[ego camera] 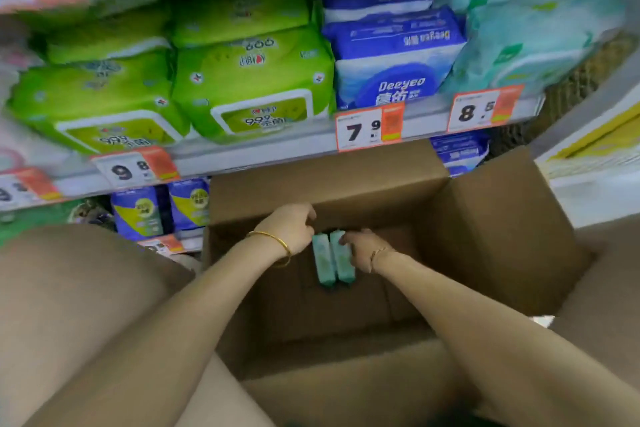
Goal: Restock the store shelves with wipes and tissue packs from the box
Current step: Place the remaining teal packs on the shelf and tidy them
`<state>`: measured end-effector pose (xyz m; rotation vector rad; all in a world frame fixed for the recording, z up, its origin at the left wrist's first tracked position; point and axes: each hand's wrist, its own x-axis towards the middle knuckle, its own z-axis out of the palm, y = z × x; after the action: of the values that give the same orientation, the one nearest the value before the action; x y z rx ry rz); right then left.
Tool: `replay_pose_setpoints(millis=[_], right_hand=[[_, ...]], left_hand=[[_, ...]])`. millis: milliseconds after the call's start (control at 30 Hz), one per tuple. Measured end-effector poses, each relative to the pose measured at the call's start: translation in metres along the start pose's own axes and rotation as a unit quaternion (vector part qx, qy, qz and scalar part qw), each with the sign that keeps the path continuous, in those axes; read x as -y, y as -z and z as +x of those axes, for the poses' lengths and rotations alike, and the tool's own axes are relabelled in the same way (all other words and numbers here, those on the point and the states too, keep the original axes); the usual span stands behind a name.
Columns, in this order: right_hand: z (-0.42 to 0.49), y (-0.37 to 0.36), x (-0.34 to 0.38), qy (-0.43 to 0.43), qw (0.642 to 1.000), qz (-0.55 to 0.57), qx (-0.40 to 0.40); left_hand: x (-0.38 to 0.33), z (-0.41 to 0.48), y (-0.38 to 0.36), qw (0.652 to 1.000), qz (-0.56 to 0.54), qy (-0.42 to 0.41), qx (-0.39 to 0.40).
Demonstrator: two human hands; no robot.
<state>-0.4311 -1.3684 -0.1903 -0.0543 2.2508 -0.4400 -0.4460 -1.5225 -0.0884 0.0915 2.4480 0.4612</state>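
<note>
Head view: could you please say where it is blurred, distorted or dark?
Head view: motion blur smears the pale teal shelf packs and top edge; head view: the white 7.9 price tag is readable; head view: wide-angle distortion bows the grey shelf rail; head view: the brown cardboard box is dark inside around two teal packs.

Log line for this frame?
left hand: grips teal packs | right hand: grips teal packs | location: inside cardboard box | shelving: not yet

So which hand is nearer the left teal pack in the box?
Left. The left hand grips the far end of the left teal pack; the right hand holds the right teal pack beside it.
</note>
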Motion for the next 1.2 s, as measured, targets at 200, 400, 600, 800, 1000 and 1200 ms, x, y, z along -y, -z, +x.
replay_pose_setpoints(millis=[200,400,600,800,1000,1200], right_hand=[[0.024,-0.057,-0.004,-0.017,0.996,-0.075,0.038],[0.032,-0.064,0.004,-0.013,0.986,-0.166,0.0],[0.041,-0.067,-0.015,-0.044,0.994,-0.096,-0.007],[0.05,-0.085,-0.033,-0.071,0.983,0.16,-0.058],[0.055,-0.086,-0.024,-0.088,0.987,0.133,-0.015],[0.016,-0.005,-0.009,-0.176,0.953,0.241,0.045]], left_hand=[[-0.002,0.008,-0.001,1.0,0.0,-0.024,0.008],[-0.004,0.006,-0.001,0.999,-0.031,-0.025,0.017],[-0.001,0.007,-0.002,0.999,-0.037,-0.008,0.023],[-0.003,0.009,-0.002,0.998,-0.058,-0.01,0.029],[-0.002,0.009,-0.006,0.998,-0.05,-0.01,0.035],[-0.008,0.008,-0.011,0.997,-0.006,-0.05,0.063]])
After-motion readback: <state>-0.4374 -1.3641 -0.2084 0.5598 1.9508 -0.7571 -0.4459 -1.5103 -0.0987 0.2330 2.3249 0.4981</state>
